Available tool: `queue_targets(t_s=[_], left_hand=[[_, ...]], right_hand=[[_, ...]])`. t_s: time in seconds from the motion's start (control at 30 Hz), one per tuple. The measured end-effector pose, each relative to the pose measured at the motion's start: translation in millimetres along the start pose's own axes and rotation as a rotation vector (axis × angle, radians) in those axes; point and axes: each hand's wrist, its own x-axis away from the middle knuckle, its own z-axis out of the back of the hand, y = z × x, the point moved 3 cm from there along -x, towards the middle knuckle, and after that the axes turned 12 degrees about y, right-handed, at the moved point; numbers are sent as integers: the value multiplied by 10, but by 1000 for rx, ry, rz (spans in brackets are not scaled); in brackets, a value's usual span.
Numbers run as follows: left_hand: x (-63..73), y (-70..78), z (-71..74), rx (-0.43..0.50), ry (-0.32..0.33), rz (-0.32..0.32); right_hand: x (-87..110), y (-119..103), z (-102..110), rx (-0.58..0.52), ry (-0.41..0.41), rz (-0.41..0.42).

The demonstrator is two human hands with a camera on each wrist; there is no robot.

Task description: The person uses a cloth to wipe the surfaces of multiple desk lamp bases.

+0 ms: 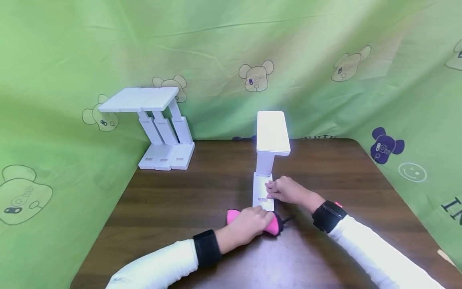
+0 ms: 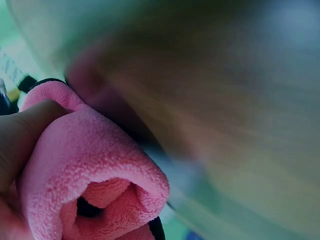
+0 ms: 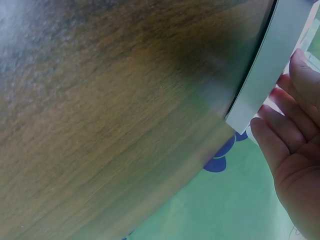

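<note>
My left hand [image 1: 249, 224] grips a bunched pink fleecy cloth [image 2: 90, 145] with black trim, low over the table in front of a white desk lamp [image 1: 273, 132]. The left wrist view shows the cloth rolled over on itself, my thumb lying along it. The lamp stands upright, its flat head glowing above the stem. My right hand [image 1: 288, 190] is at the right side of the lamp's base [image 1: 260, 188], its fingertips right at the edge. In the right wrist view, the fingers [image 3: 287, 125] are loosely extended beside the white base.
Three similar white lamps [image 1: 166, 156] stand side by side at the table's back left, heads lined up. The brown wooden table [image 1: 216, 176] meets a green curtain [image 1: 216, 48] printed with bear faces behind and at both sides. A pale object [image 1: 446, 257] lies at the right edge.
</note>
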Motion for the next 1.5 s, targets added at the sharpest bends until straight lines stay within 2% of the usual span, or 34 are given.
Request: queue_targets(t_s=[0.17,0.23,0.3,0.4,0.53,0.63,0.73,0.8,0.87,0.97,1.13,1.23,1.33,1.5], left_hand=[[-369,178,-154,-18,9,-94],[-462,194,-209,-23,-4,-97],[-492,184,-238,-22,-27,-88],[-402,119,-214,25,-63,-46],[-95,-28,-96,70,-83,26],[143,-154,1,57,-96,86],[275,-228,51,42,-98,112],[282,-218,61,23,-78,91],[227,-165,52,3,-51,49],[63,-55,4,-20,-18,-20],[-276,79,-131,-3,-39,-96],[-394,111,-182,8,-56,-110],[-362,72,-186,48,-86,-74],[-77,-123,-45,95,-145,23]], right_hand=[[-25,-12,-17,-41,10,-51],[-25,-14,-23,-59,13,-86],[-22,-17,-31,-63,15,-99],[-19,-18,-43,-51,7,-89],[-5,-14,-41,1,-7,-34],[25,-5,-16,26,-15,-17],[64,12,4,19,-13,-27],[82,17,9,9,-10,-31],[81,17,-2,5,-8,-21],[58,4,-19,1,-6,-3],[15,-16,-34,-20,0,-16],[7,-23,-32,-42,7,-54],[2,-33,-37,-43,9,-59],[17,-14,-21,14,9,-19]])
